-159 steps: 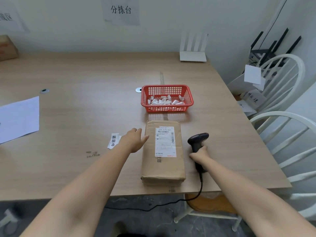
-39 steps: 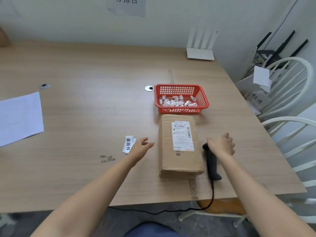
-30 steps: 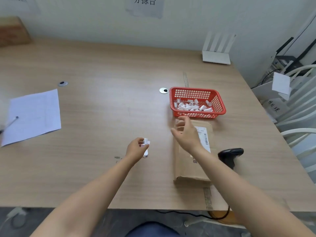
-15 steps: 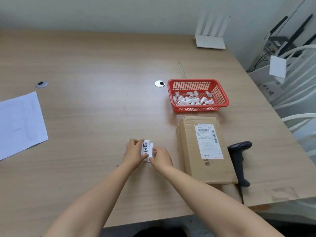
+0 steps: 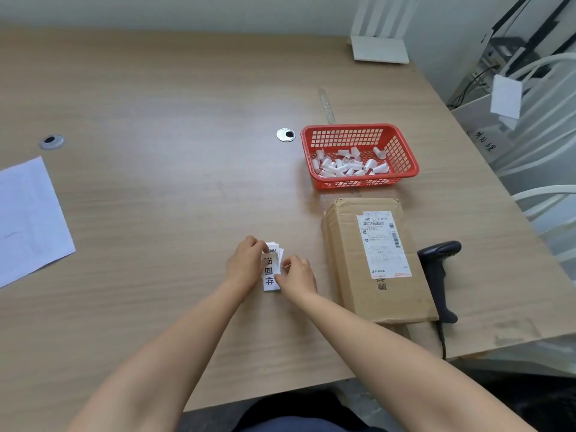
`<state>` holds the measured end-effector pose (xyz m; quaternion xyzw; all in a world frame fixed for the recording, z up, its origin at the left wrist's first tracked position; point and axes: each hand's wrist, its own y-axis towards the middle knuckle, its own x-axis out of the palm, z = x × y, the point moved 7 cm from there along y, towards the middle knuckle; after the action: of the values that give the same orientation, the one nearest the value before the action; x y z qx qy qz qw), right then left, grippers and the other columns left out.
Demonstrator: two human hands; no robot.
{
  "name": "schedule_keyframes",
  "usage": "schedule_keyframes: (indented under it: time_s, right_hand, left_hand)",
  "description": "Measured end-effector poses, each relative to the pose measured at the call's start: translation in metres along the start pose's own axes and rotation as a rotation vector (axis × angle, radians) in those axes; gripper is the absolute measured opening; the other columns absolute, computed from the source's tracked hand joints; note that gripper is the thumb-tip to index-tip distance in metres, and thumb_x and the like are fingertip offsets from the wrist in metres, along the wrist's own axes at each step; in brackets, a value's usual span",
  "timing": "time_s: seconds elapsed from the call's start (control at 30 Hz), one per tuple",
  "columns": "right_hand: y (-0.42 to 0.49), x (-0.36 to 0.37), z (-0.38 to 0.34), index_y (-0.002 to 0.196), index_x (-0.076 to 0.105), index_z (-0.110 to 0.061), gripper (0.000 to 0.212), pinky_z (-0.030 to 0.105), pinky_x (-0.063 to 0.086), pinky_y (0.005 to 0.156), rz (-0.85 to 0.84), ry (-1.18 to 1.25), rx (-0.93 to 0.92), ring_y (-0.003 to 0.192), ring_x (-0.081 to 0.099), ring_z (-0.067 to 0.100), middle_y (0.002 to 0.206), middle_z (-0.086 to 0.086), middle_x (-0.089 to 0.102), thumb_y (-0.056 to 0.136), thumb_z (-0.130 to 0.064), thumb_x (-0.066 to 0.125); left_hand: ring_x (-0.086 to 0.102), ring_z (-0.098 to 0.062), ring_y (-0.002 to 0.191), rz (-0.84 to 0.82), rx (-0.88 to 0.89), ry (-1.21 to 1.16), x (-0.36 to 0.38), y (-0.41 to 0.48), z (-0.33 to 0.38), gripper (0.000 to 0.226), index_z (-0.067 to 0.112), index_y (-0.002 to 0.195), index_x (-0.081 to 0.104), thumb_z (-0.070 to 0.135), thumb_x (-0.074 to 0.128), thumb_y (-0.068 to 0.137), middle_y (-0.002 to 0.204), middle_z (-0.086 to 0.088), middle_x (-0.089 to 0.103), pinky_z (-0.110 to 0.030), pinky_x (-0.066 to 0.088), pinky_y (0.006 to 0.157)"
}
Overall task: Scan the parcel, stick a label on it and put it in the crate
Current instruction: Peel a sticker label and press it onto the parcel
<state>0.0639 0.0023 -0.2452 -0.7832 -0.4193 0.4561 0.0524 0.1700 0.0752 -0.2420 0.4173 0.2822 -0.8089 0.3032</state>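
A brown cardboard parcel [image 5: 349, 254] with a white shipping slip lies flat near the table's front right. To its left, my left hand [image 5: 244, 265] and my right hand [image 5: 297, 277] both pinch a small stack of white labels [image 5: 270, 271] printed with black characters, held just above the table. A black handheld scanner [image 5: 438, 269] lies on the table against the parcel's right side, its cord hanging over the front edge. No crate is in view apart from the small basket.
A red plastic basket [image 5: 402, 151] with several curled white paper scraps stands behind the parcel. A white sheet [image 5: 25, 219] lies at the far left. A white router [image 5: 378, 53] sits at the back right. White chairs [image 5: 536, 169] stand beyond the table's right edge.
My right hand put the scanner down beside the parcel and came over to the labels. My left hand picked up the label stack; both hands now work at it.
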Motion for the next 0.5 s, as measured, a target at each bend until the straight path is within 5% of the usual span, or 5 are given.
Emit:
schedule_keyframes:
  time_s: [0.1,0.2,0.33,0.5]
  right_hand:
    - [0.0,-0.006,0.0,0.115,0.051,-0.01,0.034,0.03,0.043,0.088,0.02,0.022,0.0,0.105,0.055,0.026,0.125,0.011,0.048,0.084,-0.02,0.058]
    - [-0.005,-0.021,-0.007,0.116,0.051,-0.011,0.034,0.031,0.042,0.086,0.092,0.038,-0.055,0.104,0.055,0.026,0.123,0.011,0.048,0.084,-0.019,0.057]
    - [-0.02,-0.057,-0.036,0.103,0.061,-0.01,0.02,0.039,0.048,0.084,0.285,0.131,-0.277,0.093,0.059,0.029,0.108,0.012,0.056,0.083,-0.011,0.058]
    - [-0.041,-0.111,-0.075,0.094,0.069,-0.009,0.015,0.031,0.043,0.073,0.502,0.058,-0.553,0.089,0.056,0.026,0.096,0.009,0.067,0.081,-0.01,0.062]
  left_hand:
    - [0.058,-0.026,0.098,0.018,-0.041,-0.052,-0.002,0.0,-0.001,0.017,0.012,0.098,0.062,0.02,0.051,0.087,0.104,-0.008,0.063,-0.033,0.042,0.071]
    - [0.065,-0.027,0.086,0.06,-0.165,-0.358,-0.011,-0.001,-0.005,0.011,0.01,0.086,0.067,0.018,0.061,0.083,0.09,-0.011,0.071,-0.034,0.049,0.074]
    - [0.065,-0.021,0.071,0.105,-0.259,-0.776,-0.032,-0.002,0.007,0.002,0.01,0.079,0.065,0.011,0.064,0.081,0.07,-0.006,0.065,-0.025,0.049,0.063]
    - [0.064,-0.005,0.061,0.086,-0.171,-1.0,-0.062,-0.009,0.049,0.013,0.018,0.073,0.063,0.008,0.062,0.083,0.07,-0.002,0.065,-0.019,0.045,0.057]
